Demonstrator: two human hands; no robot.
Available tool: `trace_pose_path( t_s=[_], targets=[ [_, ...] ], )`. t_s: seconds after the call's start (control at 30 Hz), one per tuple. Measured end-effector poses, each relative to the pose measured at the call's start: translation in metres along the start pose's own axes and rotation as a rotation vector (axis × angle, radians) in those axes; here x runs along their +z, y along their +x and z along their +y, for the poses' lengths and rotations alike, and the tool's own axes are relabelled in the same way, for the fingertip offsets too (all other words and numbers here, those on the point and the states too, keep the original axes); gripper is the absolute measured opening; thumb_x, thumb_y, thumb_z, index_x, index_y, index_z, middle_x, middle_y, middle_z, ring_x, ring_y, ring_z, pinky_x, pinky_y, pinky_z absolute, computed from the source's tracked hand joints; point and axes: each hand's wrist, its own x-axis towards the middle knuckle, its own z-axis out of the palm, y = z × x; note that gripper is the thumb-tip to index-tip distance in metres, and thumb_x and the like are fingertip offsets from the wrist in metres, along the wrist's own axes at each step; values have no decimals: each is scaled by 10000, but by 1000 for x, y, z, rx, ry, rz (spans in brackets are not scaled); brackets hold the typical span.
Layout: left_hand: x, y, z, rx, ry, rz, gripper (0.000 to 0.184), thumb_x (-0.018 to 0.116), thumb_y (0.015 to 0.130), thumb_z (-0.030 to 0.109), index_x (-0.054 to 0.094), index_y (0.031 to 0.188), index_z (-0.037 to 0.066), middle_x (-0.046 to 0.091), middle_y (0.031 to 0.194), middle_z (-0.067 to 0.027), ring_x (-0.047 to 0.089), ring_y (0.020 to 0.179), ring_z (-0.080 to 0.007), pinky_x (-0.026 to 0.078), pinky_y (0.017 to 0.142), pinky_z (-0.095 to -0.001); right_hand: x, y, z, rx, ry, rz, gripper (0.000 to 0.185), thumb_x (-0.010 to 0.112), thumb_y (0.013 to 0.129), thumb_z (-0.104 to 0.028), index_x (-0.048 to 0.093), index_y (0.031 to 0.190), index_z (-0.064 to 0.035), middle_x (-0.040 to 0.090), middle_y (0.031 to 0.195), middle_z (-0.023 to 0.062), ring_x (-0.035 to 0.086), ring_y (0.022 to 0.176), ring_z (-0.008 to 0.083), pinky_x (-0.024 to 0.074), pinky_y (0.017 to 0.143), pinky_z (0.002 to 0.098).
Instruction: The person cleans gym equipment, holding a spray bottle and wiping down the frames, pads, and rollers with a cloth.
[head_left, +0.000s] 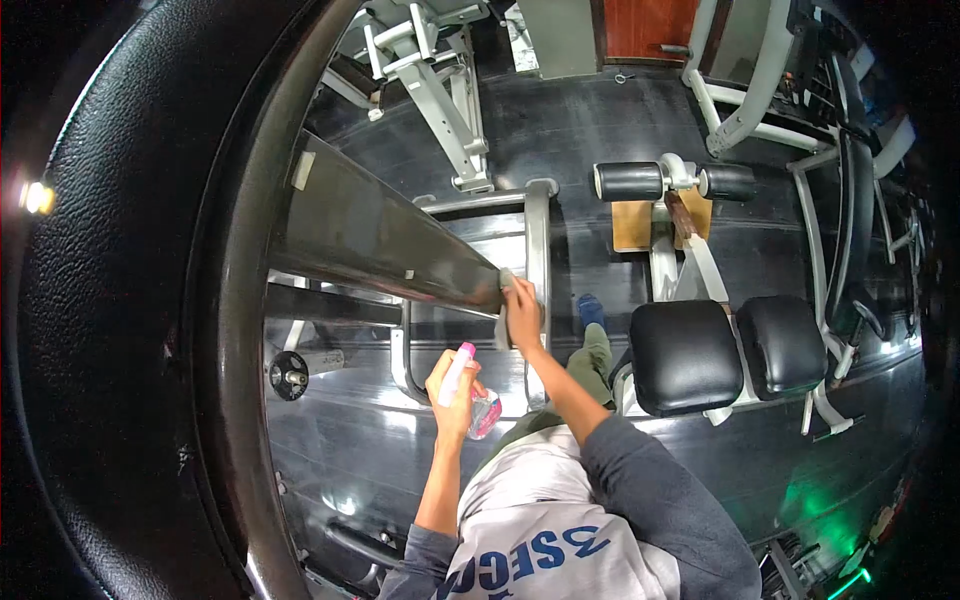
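A clear spray bottle [484, 414] with a pink nozzle and a pink label is in my left hand [452, 392], whose fingers wrap round its neck below the nozzle. My right hand [521, 314] presses a greyish cloth [503, 326] against the lower end of a wide grey metal beam [390, 235]. The beam slants down from the upper left. Part of the cloth hangs below my right fingers. The bottle is a little left of and below the cloth, apart from the beam.
A black padded part [100, 300] fills the left side. A bench with black seats [687, 358] and roller pads [628, 182] stands at right. A metal frame [537, 250] is beside the beam. A weight plate [288, 376] is at lower left. More machines stand behind.
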Motion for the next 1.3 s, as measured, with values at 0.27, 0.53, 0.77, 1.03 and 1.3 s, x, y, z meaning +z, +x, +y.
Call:
trace_pose_path(
  t_s=[0.27, 0.53, 0.77, 1.03, 1.3],
  targets=[
    [14, 12, -2, 39, 13, -26, 94, 585, 906, 76, 580, 839, 10, 575, 682, -36, 585, 508, -107, 443, 505, -250, -4, -15, 29, -47, 8, -59, 384, 475, 1021, -199, 551, 1375, -72, 507, 1265, 135, 538, 1121, 267, 441, 932, 358],
    [57, 40, 15, -25, 229, -275, 106, 584, 923, 104, 580, 858, 20, 601, 735, -43, 576, 533, -95, 473, 528, -256, -76, 40, 103, 614, 162, -331, 349, 509, 969, -347, 670, 1124, -79, 669, 895, 77, 653, 766, 206, 529, 716, 378],
    [106, 74, 19, -68, 223, -433, 147, 657, 905, 147, 605, 840, 26, 557, 642, -14, 554, 515, -79, 438, 497, -260, -197, 47, -12, 687, 833, -167, 511, 428, 1001, -421, 517, 1318, -30, 662, 1167, 144, 645, 911, 194, 536, 847, 348],
    [170, 91, 28, -89, 347, -753, 184, 681, 903, 190, 616, 822, 39, 589, 689, -14, 560, 526, -77, 451, 487, -263, -361, 7, -48, 441, 572, 235, 466, 451, 993, -393, 514, 1293, -42, 658, 987, 119, 647, 808, 201, 544, 739, 336],
    [235, 89, 4, -150, 393, -1032, 293, 638, 934, 304, 609, 806, 41, 577, 680, -12, 563, 530, -104, 449, 467, -275, -371, -53, -47, 369, 471, 681, 393, 421, 1008, -330, 551, 1200, -13, 643, 929, 94, 588, 746, 158, 549, 741, 348]
  ],
)
